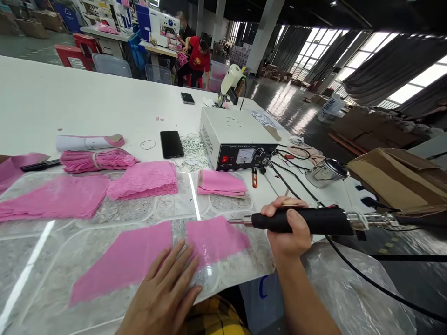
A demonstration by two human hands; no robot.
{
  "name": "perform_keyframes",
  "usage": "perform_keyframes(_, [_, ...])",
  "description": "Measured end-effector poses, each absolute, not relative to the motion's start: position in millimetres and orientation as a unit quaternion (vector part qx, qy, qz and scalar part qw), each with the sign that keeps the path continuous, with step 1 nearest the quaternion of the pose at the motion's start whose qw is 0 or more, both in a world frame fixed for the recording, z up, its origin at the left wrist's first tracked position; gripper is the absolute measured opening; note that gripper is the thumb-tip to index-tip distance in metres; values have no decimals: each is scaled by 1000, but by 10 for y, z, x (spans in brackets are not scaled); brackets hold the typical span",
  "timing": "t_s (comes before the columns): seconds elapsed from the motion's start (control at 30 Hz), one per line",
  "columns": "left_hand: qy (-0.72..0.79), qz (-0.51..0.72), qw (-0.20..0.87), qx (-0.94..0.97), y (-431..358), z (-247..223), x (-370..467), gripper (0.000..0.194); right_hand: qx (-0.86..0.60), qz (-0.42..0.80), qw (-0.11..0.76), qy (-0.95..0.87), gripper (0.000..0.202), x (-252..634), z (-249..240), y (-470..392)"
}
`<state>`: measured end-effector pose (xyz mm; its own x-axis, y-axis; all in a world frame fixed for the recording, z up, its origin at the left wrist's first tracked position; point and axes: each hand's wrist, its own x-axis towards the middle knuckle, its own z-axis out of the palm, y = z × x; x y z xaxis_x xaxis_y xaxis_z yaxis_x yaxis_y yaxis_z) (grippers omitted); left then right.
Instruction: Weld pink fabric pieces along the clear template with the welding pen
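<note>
My right hand (289, 228) is wrapped round a black handheld tool (314, 220) with a metal tip. The tip points left, over the upper edge of a pink fabric piece (216, 242). My left hand (171, 284) lies flat with its fingers spread, touching the lower left part of that piece and the right part of a second pink piece (122, 260). Both pieces lie on a clear sheet with a marbled surface (45, 274). Behind them are pink stacks (146, 179) and a small folded pink pile (221, 182).
A control box (240, 139) with a dial stands behind, cables running right. Nearby are a black phone (171, 144), tangled thread (193, 151), orange snips (254, 178), a metal canister (327, 172) and a cardboard box (401, 181). People work at machines far back.
</note>
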<state>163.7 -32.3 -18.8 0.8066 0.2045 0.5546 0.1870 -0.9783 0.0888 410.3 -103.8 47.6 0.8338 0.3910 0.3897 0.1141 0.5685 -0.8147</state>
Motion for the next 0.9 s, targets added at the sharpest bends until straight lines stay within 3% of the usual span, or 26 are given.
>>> perform_keyframes(0.9, [105, 261, 6, 960, -319, -193, 1613, 38, -456, 73, 834, -301, 5, 4168, 409, -1072])
